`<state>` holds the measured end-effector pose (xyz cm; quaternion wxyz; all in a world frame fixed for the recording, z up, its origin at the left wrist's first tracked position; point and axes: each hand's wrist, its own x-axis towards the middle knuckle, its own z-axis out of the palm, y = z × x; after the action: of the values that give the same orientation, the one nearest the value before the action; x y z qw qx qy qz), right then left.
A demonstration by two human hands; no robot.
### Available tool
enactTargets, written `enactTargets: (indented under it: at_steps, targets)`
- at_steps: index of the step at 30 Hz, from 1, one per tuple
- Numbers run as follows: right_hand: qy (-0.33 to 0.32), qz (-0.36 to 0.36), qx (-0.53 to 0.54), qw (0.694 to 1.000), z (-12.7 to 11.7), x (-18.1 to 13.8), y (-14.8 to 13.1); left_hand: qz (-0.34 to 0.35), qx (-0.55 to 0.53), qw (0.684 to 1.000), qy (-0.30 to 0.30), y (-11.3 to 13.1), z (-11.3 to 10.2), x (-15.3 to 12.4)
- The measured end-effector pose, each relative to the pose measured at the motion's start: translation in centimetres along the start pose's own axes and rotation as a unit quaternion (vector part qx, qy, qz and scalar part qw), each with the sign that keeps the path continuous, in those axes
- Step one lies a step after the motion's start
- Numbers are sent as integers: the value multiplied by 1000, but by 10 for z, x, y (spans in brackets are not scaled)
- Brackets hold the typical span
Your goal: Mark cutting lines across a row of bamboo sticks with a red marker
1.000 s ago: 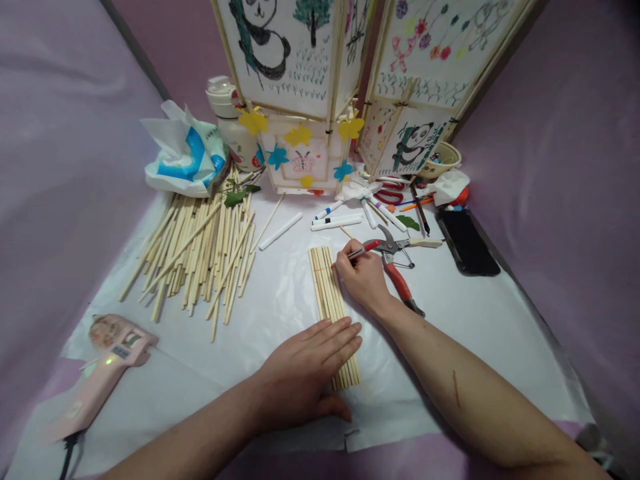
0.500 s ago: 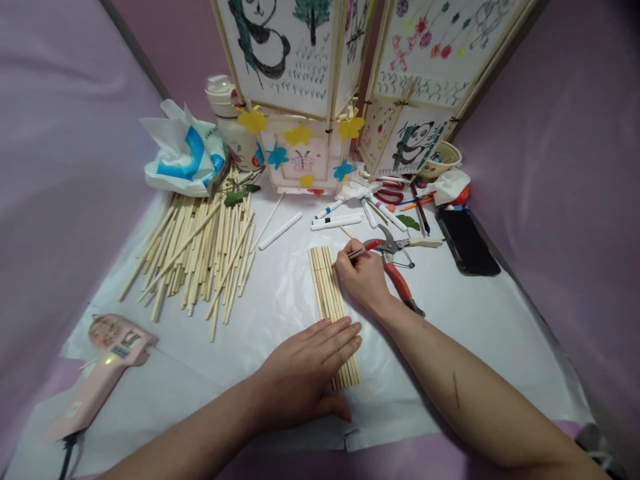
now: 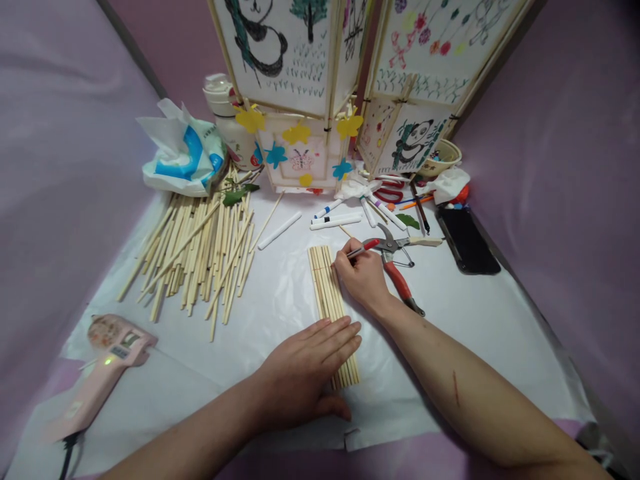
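Several thin wooden sticks (image 3: 327, 288) lie side by side in a flat row on the white table covering. My left hand (image 3: 310, 357) rests across their near part, fingers stretched out and flat. A pen with a red end (image 3: 369, 245) is pinched in my right hand (image 3: 363, 273), its tip at the right edge of the row. A faint line crosses the sticks near their far end. Just right of my right hand lie pruning shears (image 3: 397, 270) with red handles.
A pile of loose sticks (image 3: 195, 253) spreads at the left, below a tissue pack (image 3: 185, 150). A glue gun (image 3: 107, 373) lies front left. White markers (image 3: 335, 221) sit ahead, before paper lanterns (image 3: 300, 150). A phone (image 3: 469, 241) lies at the right.
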<state>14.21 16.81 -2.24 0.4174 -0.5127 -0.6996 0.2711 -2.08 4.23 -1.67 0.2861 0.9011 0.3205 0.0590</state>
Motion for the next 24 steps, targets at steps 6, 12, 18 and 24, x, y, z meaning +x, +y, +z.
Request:
enactTargets:
  at_steps: [6,12,18,24]
  targets:
    - [0,-1,0,1000,1,0,0,2,2,1000,0,0,0,0]
    - [10,0,-4,1000,1,0,1,-6,5,1000,-14,2,-3,1]
    - [3,-3,-3,1000,1,0,1,-1,2,1000,-5,2,-3,1]
    - [4,-4,1,1000,1,0,1,-3,-1,1000,-1,2,-2,1]
